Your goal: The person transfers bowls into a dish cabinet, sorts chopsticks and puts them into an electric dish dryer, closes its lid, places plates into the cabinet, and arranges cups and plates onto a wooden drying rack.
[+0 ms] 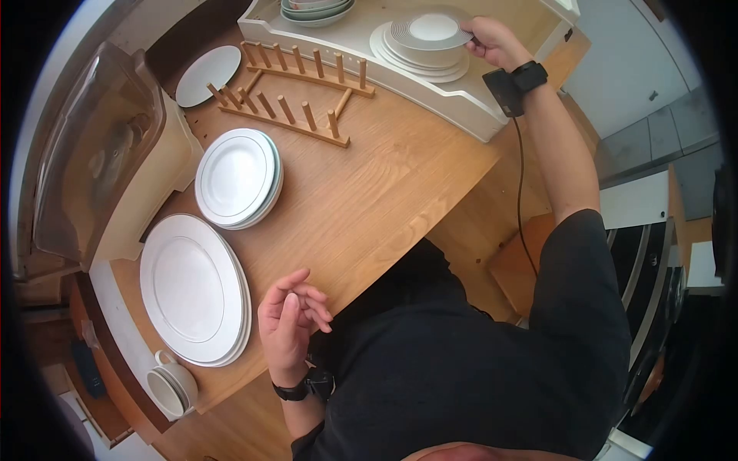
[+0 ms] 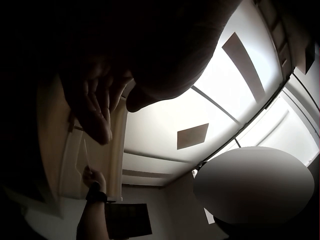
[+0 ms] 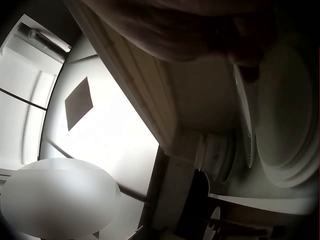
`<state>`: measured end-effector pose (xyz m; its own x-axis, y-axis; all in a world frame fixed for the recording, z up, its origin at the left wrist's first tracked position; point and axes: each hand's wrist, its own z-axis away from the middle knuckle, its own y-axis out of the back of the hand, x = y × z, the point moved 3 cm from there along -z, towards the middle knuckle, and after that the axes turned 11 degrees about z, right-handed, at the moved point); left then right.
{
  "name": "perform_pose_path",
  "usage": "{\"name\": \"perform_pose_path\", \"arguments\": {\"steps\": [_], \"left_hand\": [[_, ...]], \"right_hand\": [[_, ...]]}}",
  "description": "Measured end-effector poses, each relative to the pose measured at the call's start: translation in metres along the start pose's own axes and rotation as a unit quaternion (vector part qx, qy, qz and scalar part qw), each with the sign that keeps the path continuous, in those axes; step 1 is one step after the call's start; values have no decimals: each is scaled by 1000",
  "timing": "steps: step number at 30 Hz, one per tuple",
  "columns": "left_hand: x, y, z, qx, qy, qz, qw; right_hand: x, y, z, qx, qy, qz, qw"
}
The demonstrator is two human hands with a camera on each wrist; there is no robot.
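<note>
My right hand (image 1: 500,44) pinches the edge of a plate (image 1: 406,32) with a grey-lined rim, at the upper right in the head view. This plate overlaps a stack of white plates (image 1: 442,76) on a cream shelf unit (image 1: 461,115). In the right wrist view the held plate (image 3: 245,112) shows edge-on beside the stacked plates (image 3: 285,175), under the dark hand. Near the table's front edge, my left hand (image 1: 288,326) hovers palm up with loosely bent fingers and nothing in it. The closest thing to it is a stack of large white plates (image 1: 188,288).
A wooden dish rack (image 1: 338,81) with upright pegs stands on the table (image 1: 369,184) before the shelf unit. Around it are a single white plate (image 1: 207,75) and a stack of smaller plates (image 1: 234,177). Bowls (image 1: 317,14), cups (image 1: 171,388) and a lidded box (image 1: 100,154) stand farther out.
</note>
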<state>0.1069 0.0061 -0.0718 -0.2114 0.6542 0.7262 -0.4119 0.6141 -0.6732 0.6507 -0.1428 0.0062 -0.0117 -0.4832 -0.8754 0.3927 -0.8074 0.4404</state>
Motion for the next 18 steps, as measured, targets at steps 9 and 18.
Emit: {"name": "perform_pose_path", "arguments": {"steps": [9, 18], "left_hand": [[1, 4, -1, 11, -1, 42, 999], [0, 4, -3, 8, 2, 44, 999]], "right_hand": [[22, -4, -15, -24, -49, 64, 996], [12, -5, -6, -34, -2, 299, 954]]}}
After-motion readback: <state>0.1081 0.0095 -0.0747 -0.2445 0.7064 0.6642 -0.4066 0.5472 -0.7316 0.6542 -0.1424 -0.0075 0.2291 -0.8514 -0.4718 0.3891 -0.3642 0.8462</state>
